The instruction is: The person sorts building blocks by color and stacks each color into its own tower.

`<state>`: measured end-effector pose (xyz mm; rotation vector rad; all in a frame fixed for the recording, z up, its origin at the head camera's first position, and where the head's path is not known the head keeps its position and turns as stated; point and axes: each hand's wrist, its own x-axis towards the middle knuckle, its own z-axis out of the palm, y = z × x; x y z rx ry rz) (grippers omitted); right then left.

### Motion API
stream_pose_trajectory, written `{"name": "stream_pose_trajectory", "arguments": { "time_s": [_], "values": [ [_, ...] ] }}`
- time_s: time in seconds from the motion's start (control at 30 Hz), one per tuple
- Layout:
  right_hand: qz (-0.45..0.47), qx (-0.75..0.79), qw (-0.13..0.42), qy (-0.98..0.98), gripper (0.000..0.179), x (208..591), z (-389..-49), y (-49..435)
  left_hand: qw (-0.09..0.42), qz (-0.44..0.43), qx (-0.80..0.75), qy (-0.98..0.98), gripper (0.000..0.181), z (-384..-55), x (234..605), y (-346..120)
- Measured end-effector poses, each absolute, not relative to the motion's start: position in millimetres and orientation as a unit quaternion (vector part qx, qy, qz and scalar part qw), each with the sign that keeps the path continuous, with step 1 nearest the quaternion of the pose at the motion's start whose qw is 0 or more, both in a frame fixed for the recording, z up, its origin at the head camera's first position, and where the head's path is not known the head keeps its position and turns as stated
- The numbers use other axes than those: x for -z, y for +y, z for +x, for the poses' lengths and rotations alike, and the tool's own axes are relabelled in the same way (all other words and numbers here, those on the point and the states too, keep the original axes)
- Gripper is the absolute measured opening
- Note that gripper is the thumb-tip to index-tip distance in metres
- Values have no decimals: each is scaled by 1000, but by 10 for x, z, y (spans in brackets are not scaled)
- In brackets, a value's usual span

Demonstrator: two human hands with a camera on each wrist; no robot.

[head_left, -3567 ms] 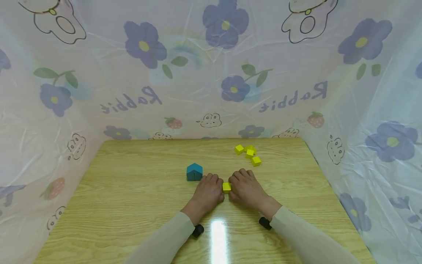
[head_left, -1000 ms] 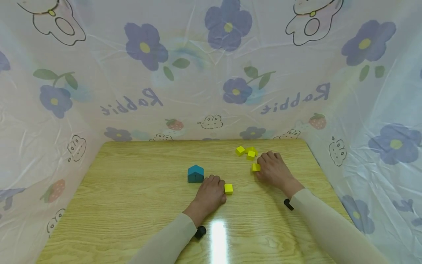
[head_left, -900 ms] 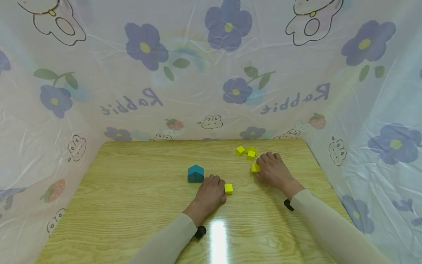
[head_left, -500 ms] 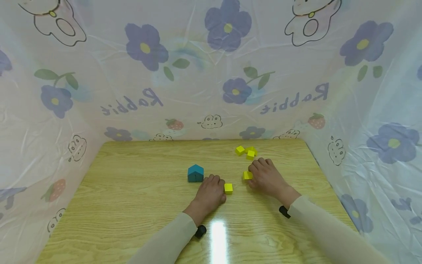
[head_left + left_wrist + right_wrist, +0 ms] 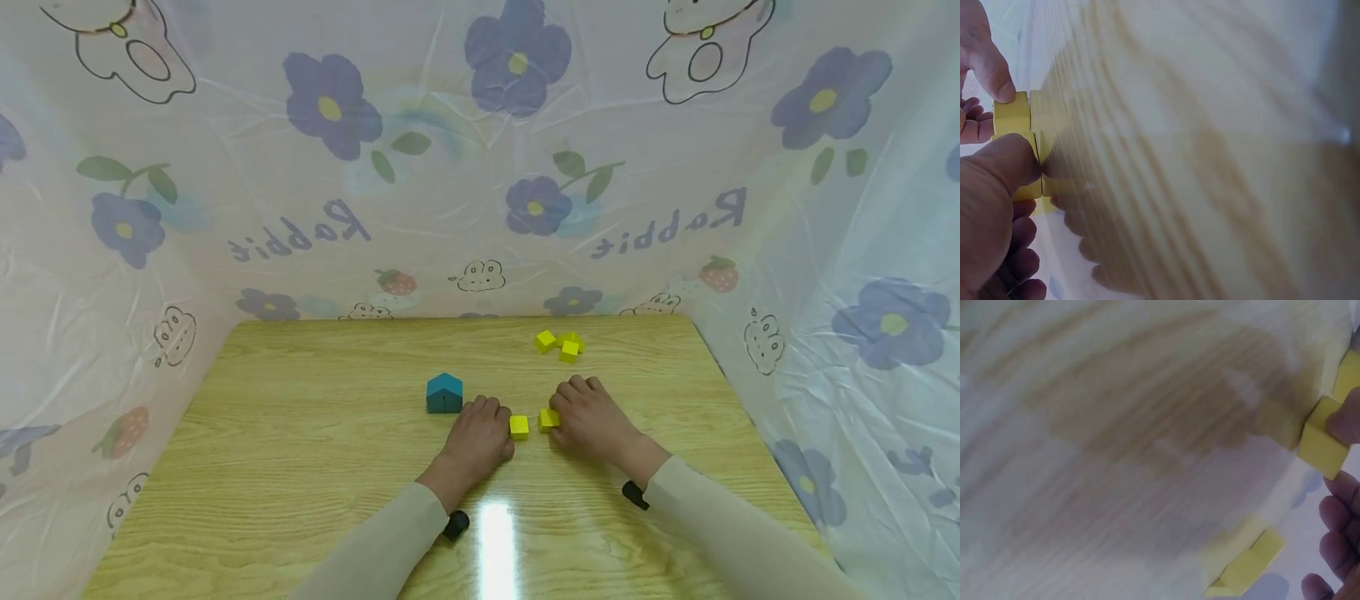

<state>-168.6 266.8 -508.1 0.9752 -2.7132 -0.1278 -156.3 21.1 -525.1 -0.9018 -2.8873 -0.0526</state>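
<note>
In the head view my left hand (image 5: 478, 439) rests mid-table and pinches a small yellow block (image 5: 519, 427) at its right side. My right hand (image 5: 592, 421) pinches a second yellow block (image 5: 549, 421), a narrow gap from the first. The left wrist view has the left thumb (image 5: 1016, 159) over its block, and the right hand's block (image 5: 1011, 115) just beyond it. From the right wrist, thumb and fingers grip the yellow block (image 5: 1324, 450), with part of the other block (image 5: 1349, 378) behind it. A blue house-shaped block group (image 5: 445, 394) stands by the left fingers.
Toward the back right of the wooden table (image 5: 315, 483) lie yellow blocks (image 5: 569, 352), one of them wedge-shaped. They also appear as yellow pieces (image 5: 1247, 565) in the right wrist view. A printed cloth (image 5: 420, 208) walls the back and sides.
My right hand first left the middle block, took a yellow block near the back right group, then brought it left and nearer, toward the left hand's block. My left hand has stayed in place.
</note>
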Motion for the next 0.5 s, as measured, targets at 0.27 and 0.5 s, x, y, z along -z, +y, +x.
{"name": "stream_pose_trajectory", "arguments": {
  "time_s": [0.27,0.5],
  "values": [
    [350,37,128,-927,36,5099,-1659,2558,74,-299,17,-951,29,-1585,5269,206],
    [352,31,127,-927,35,5127,-1645,2496,69,-297,23,-952,29,-1579,5273,210]
  ]
}}
